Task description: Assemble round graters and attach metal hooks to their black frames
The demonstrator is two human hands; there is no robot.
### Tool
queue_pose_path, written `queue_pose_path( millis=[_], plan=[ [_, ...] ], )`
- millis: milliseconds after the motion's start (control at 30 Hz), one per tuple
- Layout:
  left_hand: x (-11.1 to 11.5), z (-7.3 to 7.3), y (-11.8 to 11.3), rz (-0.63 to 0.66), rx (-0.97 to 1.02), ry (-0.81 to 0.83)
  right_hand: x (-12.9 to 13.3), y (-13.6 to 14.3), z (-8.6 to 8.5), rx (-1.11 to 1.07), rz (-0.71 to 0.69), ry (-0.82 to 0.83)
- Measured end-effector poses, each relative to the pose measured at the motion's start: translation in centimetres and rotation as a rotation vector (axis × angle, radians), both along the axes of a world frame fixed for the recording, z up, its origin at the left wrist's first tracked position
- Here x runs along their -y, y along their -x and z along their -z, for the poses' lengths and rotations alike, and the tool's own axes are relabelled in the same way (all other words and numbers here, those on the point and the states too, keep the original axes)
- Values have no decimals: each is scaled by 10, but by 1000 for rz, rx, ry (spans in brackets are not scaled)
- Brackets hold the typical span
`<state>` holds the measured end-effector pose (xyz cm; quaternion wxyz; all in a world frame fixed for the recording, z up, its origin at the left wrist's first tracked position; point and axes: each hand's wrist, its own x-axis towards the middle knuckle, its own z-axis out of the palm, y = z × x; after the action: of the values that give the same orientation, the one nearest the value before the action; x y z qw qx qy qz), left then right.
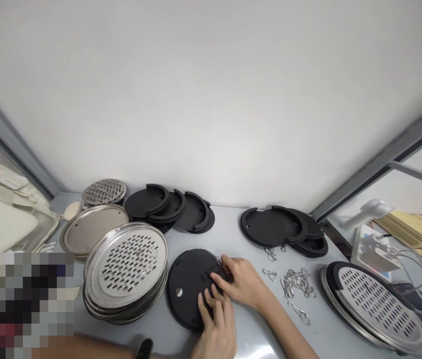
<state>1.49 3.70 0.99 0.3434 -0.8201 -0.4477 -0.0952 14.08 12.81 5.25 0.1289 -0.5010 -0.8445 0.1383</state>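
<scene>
A round black disc (186, 289) lies on the grey table in front of me. My left hand (216, 324) rests on its lower right part with the fingers spread and laid on the surface. At the disc's upper right edge, my right hand (243, 281) pinches a small metal wire clip (219, 260), partly hidden by the fingers. Left of the disc stands a stack of round metal grater plates (130, 264). Loose wire clips (297, 284) lie in a pile to the right of my right hand.
Black rimmed discs (192, 212) overlap at the back, with more (271, 227) at back right. Plain metal plates (95, 229) sit back left. Assembled graters (379, 304) are at right, near cables and cardboard (416, 229). A pale bag (1, 214) is far left.
</scene>
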Motion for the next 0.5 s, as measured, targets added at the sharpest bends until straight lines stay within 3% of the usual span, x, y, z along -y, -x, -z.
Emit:
queue_pose_path(
  millis=[133,267,500],
  plan=[
    [7,3,0,-20,44,-86,4,5,1,95,56,-64],
    [8,5,-2,-7,59,-69,4,7,3,95,43,-79],
    [8,12,-6,-20,118,-22,0,2,4,-54,57,40]
  ],
)
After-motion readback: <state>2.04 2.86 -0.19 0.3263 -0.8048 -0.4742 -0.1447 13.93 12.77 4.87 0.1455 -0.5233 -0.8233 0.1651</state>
